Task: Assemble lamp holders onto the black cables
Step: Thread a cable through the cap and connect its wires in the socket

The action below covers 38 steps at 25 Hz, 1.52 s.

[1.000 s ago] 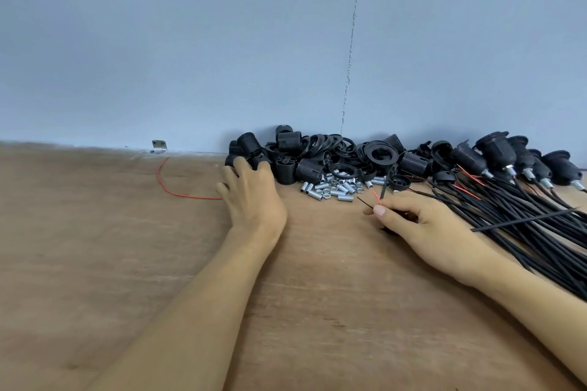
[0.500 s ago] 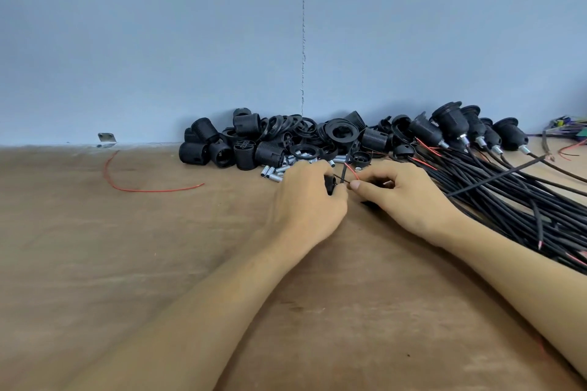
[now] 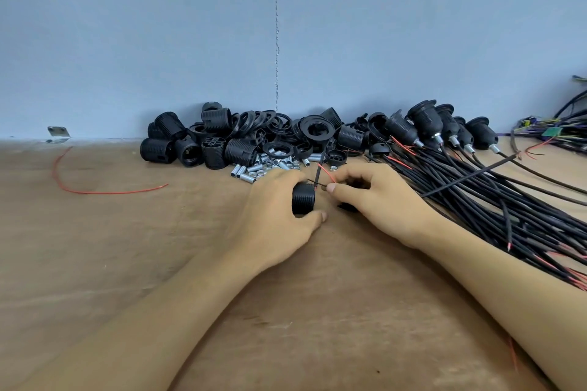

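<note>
A: Left hand?
B: Left hand (image 3: 279,209) curls round a ribbed black holder (image 3: 303,201), thumb beneath, fingers over the top. The holder sits low over the bench (image 3: 95,263), mid-frame.
A: Right?
B: Right hand (image 3: 381,200) is just beside it, fingers pinching a cable (image 3: 321,162) by its thin red and black leads. The leads reach the holder's upper edge.
A: Stock?
B: Parts pile (image 3: 222,140) lies against the wall, with metal tubes (image 3: 270,167) in front. Cable bundle (image 3: 476,200) fans right, with fitted holders (image 3: 427,119) at its far end. Loose red wire (image 3: 95,191) lies well left.
</note>
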Tool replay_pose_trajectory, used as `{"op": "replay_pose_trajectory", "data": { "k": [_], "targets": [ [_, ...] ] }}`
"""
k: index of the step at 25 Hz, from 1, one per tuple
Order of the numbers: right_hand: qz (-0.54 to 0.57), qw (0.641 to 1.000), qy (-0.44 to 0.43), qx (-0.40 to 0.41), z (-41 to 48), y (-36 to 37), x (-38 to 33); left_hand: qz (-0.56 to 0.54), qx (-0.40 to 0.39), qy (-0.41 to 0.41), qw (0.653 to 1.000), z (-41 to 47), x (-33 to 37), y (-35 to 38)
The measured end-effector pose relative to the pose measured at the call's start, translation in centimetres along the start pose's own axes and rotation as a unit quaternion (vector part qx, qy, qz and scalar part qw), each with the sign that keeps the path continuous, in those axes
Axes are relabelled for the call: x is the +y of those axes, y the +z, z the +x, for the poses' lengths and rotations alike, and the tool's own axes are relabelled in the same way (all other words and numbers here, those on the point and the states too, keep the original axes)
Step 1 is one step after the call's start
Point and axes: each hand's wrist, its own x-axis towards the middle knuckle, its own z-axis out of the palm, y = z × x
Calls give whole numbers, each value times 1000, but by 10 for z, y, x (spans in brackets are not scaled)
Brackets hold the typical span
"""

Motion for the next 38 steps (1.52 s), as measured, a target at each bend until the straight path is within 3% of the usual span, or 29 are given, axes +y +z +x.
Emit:
{"op": "replay_pose_trajectory", "data": {
  "k": [5,8,13,38],
  "targets": [
    [59,998,22,-7,-1,-1,-2,-98,33,-43,994,-3,2,-3],
    [106,994,19,-12,-5,-3,-5,-208,14,-103,973,0,-1,-8],
    [108,994,12,-17,-8,-5,-11,-294,-12,-133,947,1,-5,-12],
    [135,988,15,-78,-8,-6,-14,-316,-32,-76,945,1,-7,-9]
  ]
}}
